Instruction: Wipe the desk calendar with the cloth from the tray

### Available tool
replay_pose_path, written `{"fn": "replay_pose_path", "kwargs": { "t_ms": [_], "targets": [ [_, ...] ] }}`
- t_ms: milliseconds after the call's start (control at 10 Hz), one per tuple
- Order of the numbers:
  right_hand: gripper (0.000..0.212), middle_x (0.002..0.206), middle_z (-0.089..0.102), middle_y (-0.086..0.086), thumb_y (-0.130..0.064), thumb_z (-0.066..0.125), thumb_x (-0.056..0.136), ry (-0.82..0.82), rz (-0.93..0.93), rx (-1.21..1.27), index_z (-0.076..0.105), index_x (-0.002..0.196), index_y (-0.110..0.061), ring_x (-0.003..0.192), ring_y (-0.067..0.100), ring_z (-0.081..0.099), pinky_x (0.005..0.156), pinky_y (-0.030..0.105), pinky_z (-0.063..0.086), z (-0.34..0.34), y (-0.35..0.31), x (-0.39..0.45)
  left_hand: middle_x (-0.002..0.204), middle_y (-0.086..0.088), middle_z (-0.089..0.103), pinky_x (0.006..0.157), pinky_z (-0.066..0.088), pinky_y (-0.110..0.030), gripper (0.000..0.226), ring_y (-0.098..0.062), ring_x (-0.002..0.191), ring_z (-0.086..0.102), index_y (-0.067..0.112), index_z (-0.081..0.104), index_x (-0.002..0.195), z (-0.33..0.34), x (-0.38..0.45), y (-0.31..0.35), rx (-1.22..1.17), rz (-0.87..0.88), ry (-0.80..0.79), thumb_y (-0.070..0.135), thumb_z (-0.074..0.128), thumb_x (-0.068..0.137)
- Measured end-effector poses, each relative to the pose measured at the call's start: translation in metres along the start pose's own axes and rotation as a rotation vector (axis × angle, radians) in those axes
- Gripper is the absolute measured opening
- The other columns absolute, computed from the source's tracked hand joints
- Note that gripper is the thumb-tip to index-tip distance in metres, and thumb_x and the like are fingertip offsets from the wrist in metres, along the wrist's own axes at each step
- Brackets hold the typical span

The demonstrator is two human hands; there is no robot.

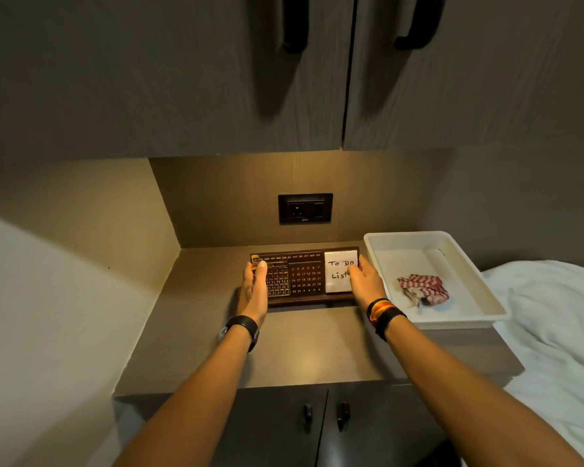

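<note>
Both hands, left hand (254, 288) and right hand (364, 284), lie open-palmed against the ends of the calendar (299, 277), gripping nothing else, while the cloth (424, 288) sits in the tray (452, 320) just right of the nearer right hand.

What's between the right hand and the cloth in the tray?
Only the tray near wall. The cloth lies uncovered inside, just right of the right hand, which rests on the calendar; reaching over the rim looks clear.
</note>
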State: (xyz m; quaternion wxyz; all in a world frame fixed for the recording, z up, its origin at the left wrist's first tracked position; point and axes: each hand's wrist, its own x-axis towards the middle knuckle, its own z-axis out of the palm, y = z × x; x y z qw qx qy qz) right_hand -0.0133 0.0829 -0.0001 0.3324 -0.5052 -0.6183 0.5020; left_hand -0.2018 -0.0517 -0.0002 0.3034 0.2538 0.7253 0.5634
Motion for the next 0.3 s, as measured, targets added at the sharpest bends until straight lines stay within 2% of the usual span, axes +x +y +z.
{"fn": "replay_pose_path", "kwargs": {
  "t_ms": [100,200,300],
  "targets": [
    [0.029,0.124,0.071,0.009,-0.022,0.043,0.106,-0.035,0.032,-0.013,0.055,0.133,-0.021,0.083,0.006,0.068,0.061,0.020,0.055,0.000,-0.011,-0.003,0.163,-0.003,0.038,0.103,0.030,-0.029,0.070,-0.018,0.138,0.044,0.029,0.018,0.163,-0.007,-0.002,-0.003,0.053,0.013,-0.031,0.064,0.030,0.103],
    [0.045,0.138,0.065,0.013,-0.017,0.042,0.106,-0.028,0.069,-0.020,0.043,0.152,-0.015,0.103,0.020,0.069,0.087,0.035,0.059,0.003,-0.017,-0.018,0.172,-0.003,0.012,0.124,0.022,-0.046,0.075,-0.026,0.156,0.020,0.029,0.002,0.164,-0.012,-0.009,-0.011,0.150,0.049,0.006,0.064,0.029,0.103],
    [0.055,0.146,0.058,0.010,-0.015,0.045,0.106,0.046,0.069,0.003,0.032,0.160,-0.013,0.129,0.027,0.059,0.109,0.042,0.048,0.007,-0.010,-0.038,0.173,0.000,-0.003,0.128,0.012,-0.048,0.076,-0.023,0.159,0.005,0.027,-0.005,0.163,-0.016,-0.011,-0.021,0.220,0.181,0.064,0.061,0.028,0.104]
  ]
}}
